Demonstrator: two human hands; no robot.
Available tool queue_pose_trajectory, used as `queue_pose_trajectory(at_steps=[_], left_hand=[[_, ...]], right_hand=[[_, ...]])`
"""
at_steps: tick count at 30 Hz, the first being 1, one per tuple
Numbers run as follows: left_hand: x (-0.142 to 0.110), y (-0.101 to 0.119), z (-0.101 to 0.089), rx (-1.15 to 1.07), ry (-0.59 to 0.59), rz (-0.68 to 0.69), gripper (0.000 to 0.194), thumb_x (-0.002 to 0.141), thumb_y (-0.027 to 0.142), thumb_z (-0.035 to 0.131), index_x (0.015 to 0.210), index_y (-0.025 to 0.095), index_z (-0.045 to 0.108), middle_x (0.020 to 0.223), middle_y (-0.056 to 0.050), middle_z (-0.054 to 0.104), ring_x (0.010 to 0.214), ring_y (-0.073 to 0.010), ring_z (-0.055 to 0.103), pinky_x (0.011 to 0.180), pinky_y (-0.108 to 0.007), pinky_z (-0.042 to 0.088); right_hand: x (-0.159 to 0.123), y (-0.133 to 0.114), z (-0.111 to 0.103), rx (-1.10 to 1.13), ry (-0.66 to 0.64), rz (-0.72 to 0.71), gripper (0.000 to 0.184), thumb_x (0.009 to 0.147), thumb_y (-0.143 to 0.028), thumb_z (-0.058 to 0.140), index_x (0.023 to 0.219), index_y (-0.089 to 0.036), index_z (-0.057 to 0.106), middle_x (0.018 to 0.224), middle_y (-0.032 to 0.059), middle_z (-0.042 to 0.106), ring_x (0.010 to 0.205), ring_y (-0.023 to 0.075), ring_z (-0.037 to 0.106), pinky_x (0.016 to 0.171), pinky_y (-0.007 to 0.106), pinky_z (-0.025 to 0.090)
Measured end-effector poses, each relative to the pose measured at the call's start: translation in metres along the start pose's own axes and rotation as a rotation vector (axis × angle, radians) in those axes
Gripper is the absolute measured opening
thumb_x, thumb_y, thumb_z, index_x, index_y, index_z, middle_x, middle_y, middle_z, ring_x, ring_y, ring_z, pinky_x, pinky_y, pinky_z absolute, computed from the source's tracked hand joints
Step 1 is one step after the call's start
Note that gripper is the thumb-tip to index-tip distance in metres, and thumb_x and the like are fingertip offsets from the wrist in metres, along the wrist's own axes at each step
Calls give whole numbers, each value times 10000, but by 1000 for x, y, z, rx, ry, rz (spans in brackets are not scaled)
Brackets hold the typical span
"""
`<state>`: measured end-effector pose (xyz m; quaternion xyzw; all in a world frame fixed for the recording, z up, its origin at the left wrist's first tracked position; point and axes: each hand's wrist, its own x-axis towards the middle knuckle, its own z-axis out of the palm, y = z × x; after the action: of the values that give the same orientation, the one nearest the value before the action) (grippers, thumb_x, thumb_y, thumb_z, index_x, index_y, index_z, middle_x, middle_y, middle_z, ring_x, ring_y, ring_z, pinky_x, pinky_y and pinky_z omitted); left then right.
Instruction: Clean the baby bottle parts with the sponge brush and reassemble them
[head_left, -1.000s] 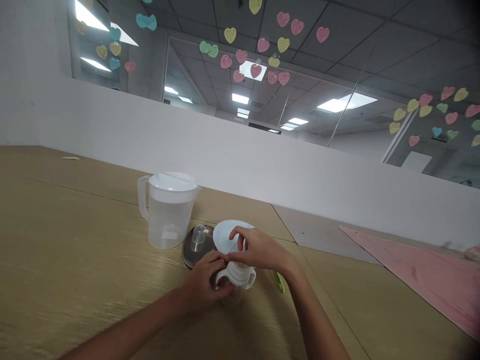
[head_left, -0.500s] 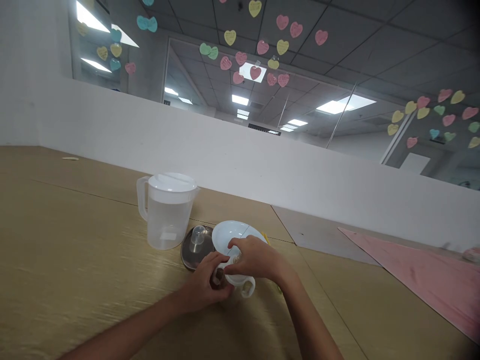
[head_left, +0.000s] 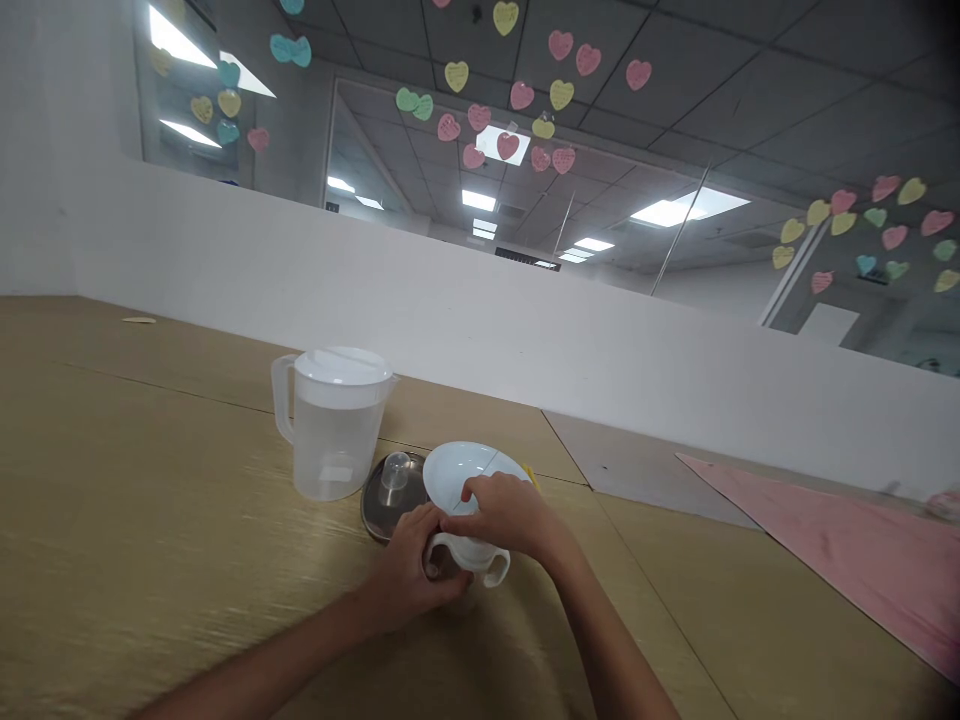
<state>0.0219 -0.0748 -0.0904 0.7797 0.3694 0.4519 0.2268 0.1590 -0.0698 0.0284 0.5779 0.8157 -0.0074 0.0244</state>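
My left hand (head_left: 409,572) grips the side of a white two-handled cup (head_left: 471,552), with its fingers around the near handle. My right hand (head_left: 506,515) lies over the top of the same cup, and its fingers press down on it. The cup's body is mostly hidden by both hands. Just behind them stands a shallow white round dish (head_left: 457,475), tilted and touching my right fingers. To the left of the dish, a steel lid (head_left: 379,512) holds a clear silicone teat (head_left: 394,478).
A clear plastic pitcher (head_left: 334,430) with a white lid stands left of the steel lid on the tan table (head_left: 150,480). A yellow item (head_left: 531,476) shows behind the dish. A pink sheet (head_left: 825,550) lies at right, below a low white wall (head_left: 450,300).
My right hand has dropped lower on the cup and shows more of the white dish. My left hand stays on the cup. The view has shifted slightly.
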Motion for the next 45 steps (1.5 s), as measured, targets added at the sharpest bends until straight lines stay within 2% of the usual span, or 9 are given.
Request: queue_pose_trajectory(at_steps=[9, 11, 15, 21, 26, 31, 38, 42, 45], left_hand=[[2, -15, -7, 13, -27, 137, 371, 787, 512, 552, 960, 185, 581, 936, -60, 596, 891, -226, 525, 814, -360, 428], [6, -25, -14, 7, 64, 148, 370, 854, 497, 456, 1018, 187, 572, 977, -72, 600, 926, -229, 536, 837, -369, 434], [19, -56, -33, 118, 394, -86, 344, 926, 421, 336, 1018, 182, 565, 1008, -80, 616, 941, -224, 571, 851, -389, 456], [26, -85, -45, 458, 103, 38, 446, 877, 347, 437, 1274, 144, 453, 1262, -130, 547, 1170, -281, 480, 982, -458, 393], [24, -82, -39, 547, 129, 24, 427, 824, 282, 492, 1233, 159, 502, 1138, -121, 579, 1062, -285, 528, 910, -451, 443], [22, -77, -34, 405, 147, 8, 400, 826, 214, 474, 1225, 203, 480, 1161, -86, 553, 1058, -239, 548, 897, -396, 473], [20, -49, -35, 337, 565, 114, 472, 866, 347, 529, 1290, 197, 385, 1249, -120, 436, 1155, -244, 484, 963, -404, 449], [12, -44, -29, 385, 600, 369, 452, 852, 273, 568, 1271, 232, 405, 1210, -115, 500, 1134, -253, 518, 956, -429, 463], [8, -47, -25, 357, 503, 552, 399, 868, 237, 538, 1247, 245, 416, 1191, -107, 555, 1199, -273, 491, 968, -465, 461]], right_hand=[[1, 3, 0, 72, -29, 16, 558, 684, -643, 553, 1009, -201, 652, 869, 90, 684, 856, 277, 616, 629, 306, 404], [0, 3, 0, 79, -41, 2, 570, 679, -653, 557, 1014, -201, 650, 885, 93, 682, 868, 279, 612, 635, 307, 402], [0, 2, -1, 100, -67, -12, 597, 688, -670, 546, 1035, -194, 643, 948, 101, 679, 889, 282, 607, 654, 313, 400], [0, 2, 0, 107, -66, -17, 606, 699, -687, 525, 1021, -188, 648, 932, 103, 681, 885, 283, 608, 637, 311, 394], [1, 3, 0, 107, -62, -10, 619, 698, -700, 518, 1022, -189, 647, 933, 100, 680, 887, 278, 608, 644, 308, 400], [1, 4, -1, 132, -41, -14, 687, 694, -747, 478, 1058, -184, 627, 941, 108, 678, 905, 284, 603, 664, 317, 406], [-5, 12, -8, 330, -193, -27, 802, 696, -791, 424, 1208, -181, 520, 808, 68, 679, 631, 208, 631, 563, 292, 421], [-6, 6, -11, 351, 69, -119, 671, 735, -685, 519, 1218, -219, 518, 946, 67, 669, 853, 228, 623, 708, 320, 447], [-5, -4, -11, 489, 187, -379, 570, 730, -497, 661, 1232, -282, 498, 1157, 18, 611, 1032, 206, 566, 833, 297, 442]])
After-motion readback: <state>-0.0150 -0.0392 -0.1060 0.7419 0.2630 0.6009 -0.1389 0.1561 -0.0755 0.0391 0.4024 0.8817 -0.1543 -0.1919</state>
